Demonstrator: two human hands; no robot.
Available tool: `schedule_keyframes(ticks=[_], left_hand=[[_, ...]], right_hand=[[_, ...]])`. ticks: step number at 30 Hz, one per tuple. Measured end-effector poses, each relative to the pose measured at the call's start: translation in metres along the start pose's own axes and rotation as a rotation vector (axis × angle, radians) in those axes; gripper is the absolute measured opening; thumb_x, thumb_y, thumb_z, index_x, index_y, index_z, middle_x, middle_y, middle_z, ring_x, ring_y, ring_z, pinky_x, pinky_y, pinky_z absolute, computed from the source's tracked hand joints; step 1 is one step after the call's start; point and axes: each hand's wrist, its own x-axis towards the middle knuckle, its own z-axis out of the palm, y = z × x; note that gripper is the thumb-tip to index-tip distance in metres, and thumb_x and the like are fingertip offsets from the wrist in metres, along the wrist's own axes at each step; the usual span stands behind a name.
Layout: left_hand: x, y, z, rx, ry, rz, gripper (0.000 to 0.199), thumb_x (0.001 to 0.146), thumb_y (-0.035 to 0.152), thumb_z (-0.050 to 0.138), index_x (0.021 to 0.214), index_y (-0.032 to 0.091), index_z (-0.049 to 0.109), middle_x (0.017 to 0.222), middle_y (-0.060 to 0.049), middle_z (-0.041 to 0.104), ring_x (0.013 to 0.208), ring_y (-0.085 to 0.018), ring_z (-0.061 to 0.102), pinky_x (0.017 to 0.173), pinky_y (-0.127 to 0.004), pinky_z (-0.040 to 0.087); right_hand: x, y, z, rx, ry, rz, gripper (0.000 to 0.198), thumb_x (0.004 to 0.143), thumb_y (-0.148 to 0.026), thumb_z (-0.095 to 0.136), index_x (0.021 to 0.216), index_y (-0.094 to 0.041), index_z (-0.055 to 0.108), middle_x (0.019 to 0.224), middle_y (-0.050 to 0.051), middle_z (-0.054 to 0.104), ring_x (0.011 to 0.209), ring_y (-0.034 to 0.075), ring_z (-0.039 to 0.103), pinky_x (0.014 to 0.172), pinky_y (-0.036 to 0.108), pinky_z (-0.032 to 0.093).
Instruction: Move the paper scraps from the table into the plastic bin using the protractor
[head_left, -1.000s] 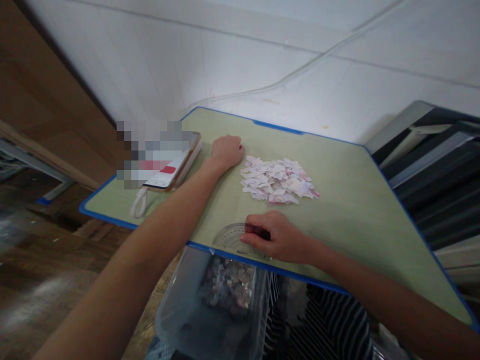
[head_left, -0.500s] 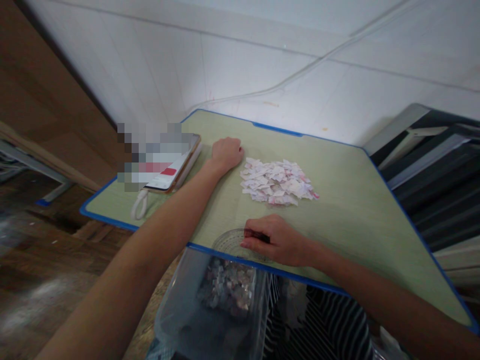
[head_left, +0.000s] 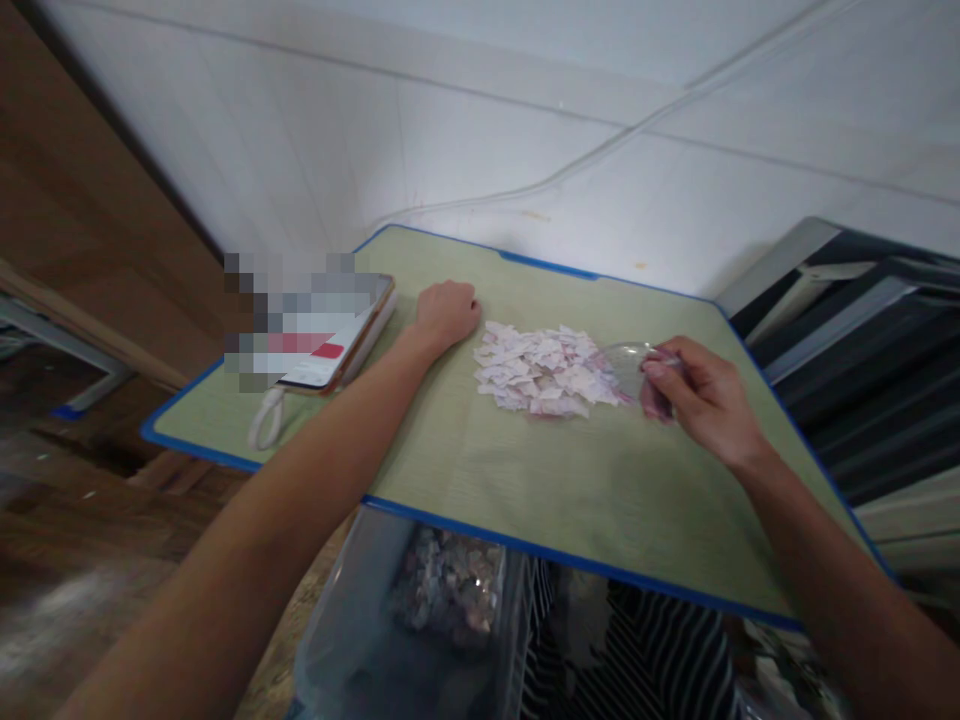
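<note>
A loose heap of torn white paper scraps (head_left: 534,372), some with pink marks, lies on the pale green table (head_left: 517,465). To the right of the heap, my right hand (head_left: 705,395) pinches a clear plastic protractor (head_left: 621,362) between thumb and fingers. The protractor's curved edge reaches the heap's right side; whether it touches the scraps I cannot tell. My left hand (head_left: 448,312) rests on the table left of the heap, its fingers curled in and nothing showing in them.
A phone (head_left: 319,370) with a white strap lies tilted on the table's left side. Below the front edge, a translucent plastic bin (head_left: 337,620) holds many small scraps. Dark folded panels (head_left: 862,330) stand at the right. A white wall (head_left: 480,130) with a cable rises behind.
My right hand has carried the protractor from the table's front edge up and right, to the heap's right side. The left hand stays in place; the view has shifted slightly.
</note>
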Motion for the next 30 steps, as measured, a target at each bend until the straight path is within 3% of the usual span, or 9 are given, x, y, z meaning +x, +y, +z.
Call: schedule_keyframes(ticks=[4, 9, 11, 15, 20, 25, 30], left_hand=[[0.000, 0.000, -0.001, 0.007, 0.001, -0.016, 0.047, 0.092, 0.029, 0.034, 0.118, 0.013, 0.069, 0.120, -0.017, 0.071, 0.110, -0.031, 0.065, 0.089, -0.040, 0.050], [0.000, -0.001, -0.002, 0.016, -0.006, -0.018, 0.048, 0.092, 0.030, 0.033, 0.118, 0.014, 0.070, 0.119, -0.017, 0.071, 0.110, -0.031, 0.065, 0.088, -0.040, 0.050], [0.000, 0.000, -0.002, 0.019, -0.010, -0.017, 0.048, 0.091, 0.030, 0.033, 0.117, 0.014, 0.070, 0.118, -0.018, 0.071, 0.109, -0.032, 0.065, 0.088, -0.040, 0.050], [-0.002, 0.001, -0.005, 0.021, -0.016, -0.029, 0.048, 0.091, 0.030, 0.032, 0.118, 0.015, 0.070, 0.119, -0.017, 0.071, 0.110, -0.031, 0.063, 0.088, -0.039, 0.049], [-0.004, 0.003, -0.008, 0.017, -0.036, -0.028, 0.049, 0.091, 0.029, 0.032, 0.119, 0.013, 0.069, 0.121, -0.019, 0.070, 0.112, -0.033, 0.063, 0.089, -0.041, 0.048], [-0.003, 0.002, -0.006, 0.017, -0.029, -0.030, 0.048, 0.092, 0.030, 0.033, 0.120, 0.014, 0.069, 0.121, -0.017, 0.070, 0.111, -0.031, 0.063, 0.089, -0.039, 0.049], [-0.002, 0.001, -0.005, -0.003, -0.020, -0.038, 0.046, 0.092, 0.029, 0.035, 0.118, 0.015, 0.069, 0.121, -0.017, 0.070, 0.112, -0.031, 0.063, 0.090, -0.040, 0.049]], right_hand=[[0.000, 0.008, -0.014, -0.127, -0.146, 0.026, 0.045, 0.085, -0.065, 0.061, 0.076, -0.022, 0.055, 0.045, -0.005, 0.049, 0.038, 0.010, 0.042, 0.040, 0.024, 0.032], [-0.002, -0.001, -0.011, -0.279, -0.321, -0.016, 0.032, 0.090, -0.048, 0.056, 0.076, -0.020, 0.057, 0.052, -0.003, 0.051, 0.045, 0.011, 0.046, 0.046, 0.025, 0.034], [-0.003, -0.003, -0.010, -0.248, -0.375, 0.000, 0.028, 0.091, -0.045, 0.055, 0.078, -0.020, 0.057, 0.053, -0.004, 0.050, 0.046, 0.010, 0.047, 0.046, 0.024, 0.035], [-0.004, -0.003, -0.012, -0.201, -0.359, 0.034, 0.028, 0.091, -0.046, 0.058, 0.079, -0.021, 0.056, 0.052, -0.005, 0.048, 0.045, 0.009, 0.045, 0.045, 0.023, 0.033], [-0.004, -0.003, -0.013, -0.083, -0.501, 0.136, 0.034, 0.089, -0.052, 0.060, 0.080, -0.020, 0.056, 0.052, -0.006, 0.047, 0.043, 0.008, 0.044, 0.042, 0.021, 0.033], [-0.006, -0.006, -0.015, -0.051, -0.469, 0.144, 0.036, 0.090, -0.054, 0.059, 0.081, -0.019, 0.056, 0.052, -0.006, 0.047, 0.042, 0.007, 0.044, 0.040, 0.021, 0.032], [-0.007, -0.004, -0.013, -0.059, -0.636, 0.201, 0.030, 0.091, -0.048, 0.059, 0.081, -0.019, 0.057, 0.054, -0.006, 0.047, 0.043, 0.007, 0.044, 0.040, 0.020, 0.036]])
